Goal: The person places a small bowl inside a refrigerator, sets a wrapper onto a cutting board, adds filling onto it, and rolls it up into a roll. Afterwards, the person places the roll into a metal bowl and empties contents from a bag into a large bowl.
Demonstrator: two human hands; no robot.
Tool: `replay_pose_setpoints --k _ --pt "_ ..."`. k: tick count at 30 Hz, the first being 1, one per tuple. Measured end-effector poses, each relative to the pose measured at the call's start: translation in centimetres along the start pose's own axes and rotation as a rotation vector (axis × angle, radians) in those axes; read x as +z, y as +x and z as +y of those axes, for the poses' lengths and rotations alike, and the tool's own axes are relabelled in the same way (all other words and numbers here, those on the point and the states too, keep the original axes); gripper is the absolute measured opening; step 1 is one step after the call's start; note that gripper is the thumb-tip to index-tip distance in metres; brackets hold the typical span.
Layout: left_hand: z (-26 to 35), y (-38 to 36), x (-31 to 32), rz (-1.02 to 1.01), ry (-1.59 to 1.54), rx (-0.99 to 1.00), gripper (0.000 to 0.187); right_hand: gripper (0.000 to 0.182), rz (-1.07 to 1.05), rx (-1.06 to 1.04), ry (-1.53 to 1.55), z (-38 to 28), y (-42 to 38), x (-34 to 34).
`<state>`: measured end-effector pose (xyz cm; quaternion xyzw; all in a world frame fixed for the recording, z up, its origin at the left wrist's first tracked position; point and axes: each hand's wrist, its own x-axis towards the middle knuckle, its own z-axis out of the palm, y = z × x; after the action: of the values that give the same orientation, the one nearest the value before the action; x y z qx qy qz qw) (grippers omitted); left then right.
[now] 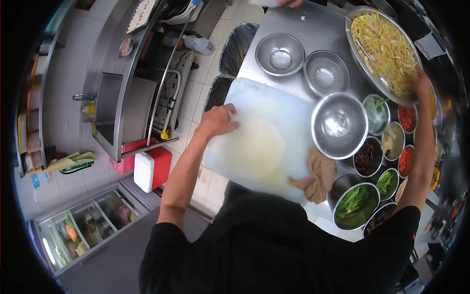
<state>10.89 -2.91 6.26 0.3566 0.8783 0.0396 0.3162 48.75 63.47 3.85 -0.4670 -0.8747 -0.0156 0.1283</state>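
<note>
My left hand [220, 120] rests on the left edge of the white cutting board [289, 100], fingers apart and nothing held. Beside it a thin, pale round wrapper [257, 147] lies flat on the board. At the lower right end of a large oval tray [350, 36] is my right hand [422, 88], blurred, with its fingers hidden. The tray is full of yellow shredded noodle-like food [382, 46], and a metal utensil [364, 51] lies in it. A crumpled brown cloth [317, 176] lies at the board's right edge.
Metal bowls [339, 126] stand along the board's right side. Several small containers hold greens [355, 201], dark dried strips [368, 156] and chopped red pieces [406, 117]. Lined bins [238, 49] stand left of the table. Another person's hand [291, 3] shows at the top edge.
</note>
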Motion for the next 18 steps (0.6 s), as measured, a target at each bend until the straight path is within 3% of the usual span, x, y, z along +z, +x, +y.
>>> replay_pose_setpoints --k 3,4,7,11,18 --pt "1.2 0.9 2.3 0.115 0.041 0.118 0.043 0.061 -0.049 0.043 0.061 -1.9 -0.7 -1.2" --pt "2.1 0.2 3.0 0.374 0.185 0.251 0.042 0.061 -0.076 0.078 0.096 -2.2 -0.9 -1.6" --pt "3.9 -1.0 5.7 0.559 -0.014 0.466 0.040 0.062 0.026 0.007 -0.011 -1.6 -1.0 -1.1" --pt "5.3 -6.8 11.4 0.412 -0.136 0.656 0.041 0.059 -0.048 0.097 0.028 -1.6 -0.3 -1.1" --pt "4.6 -10.3 15.0 0.074 0.013 0.675 0.059 0.058 -0.032 0.166 -0.009 1.2 1.9 -2.0"
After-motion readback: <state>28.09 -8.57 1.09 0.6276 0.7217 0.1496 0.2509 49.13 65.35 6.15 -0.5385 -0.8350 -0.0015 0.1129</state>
